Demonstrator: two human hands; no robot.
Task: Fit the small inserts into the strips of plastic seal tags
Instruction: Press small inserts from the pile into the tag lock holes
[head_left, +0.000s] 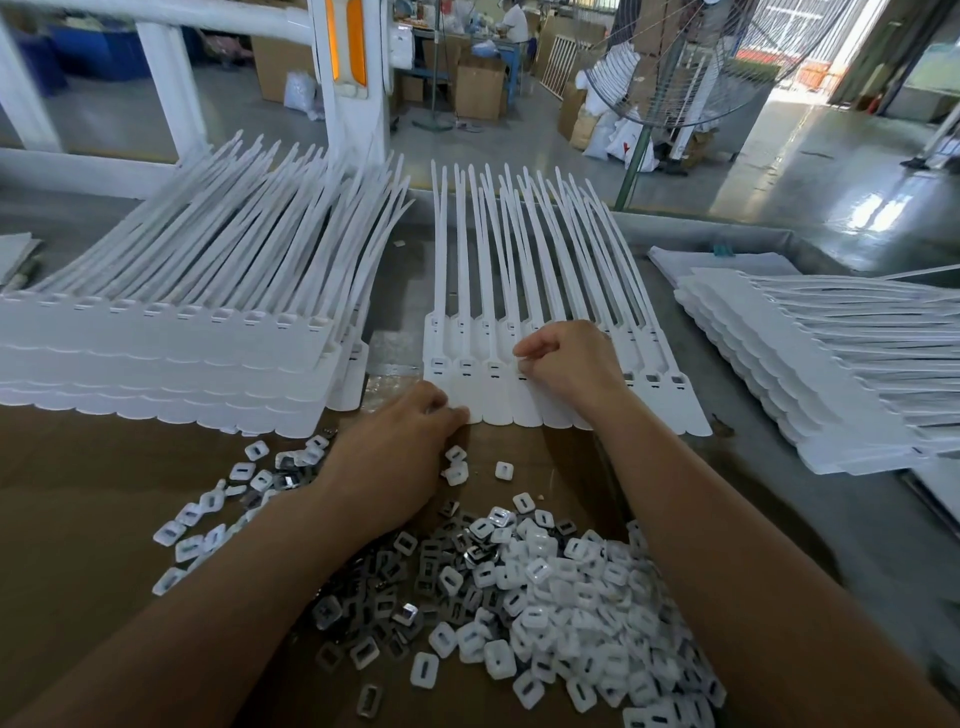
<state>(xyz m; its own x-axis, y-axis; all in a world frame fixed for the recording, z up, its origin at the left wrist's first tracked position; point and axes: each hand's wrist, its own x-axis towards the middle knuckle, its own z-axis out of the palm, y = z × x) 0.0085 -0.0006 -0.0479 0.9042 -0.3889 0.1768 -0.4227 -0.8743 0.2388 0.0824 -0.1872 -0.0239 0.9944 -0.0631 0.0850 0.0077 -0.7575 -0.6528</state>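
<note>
While the curled right hand (566, 364) pinched at the seal-tag strip (524, 410) — what it pinched hidden — the left hand (395, 452) curled at its edge, grasp unclear.

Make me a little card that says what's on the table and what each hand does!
Middle: strip of seal tags, lying flat
Right hand: fingers curled, tips on a tag head; any insert hidden
Left hand: pinches the strip's near edge
Front: pile of small inserts on cardboard
Sides: left stack and right stack of tag strips
</note>
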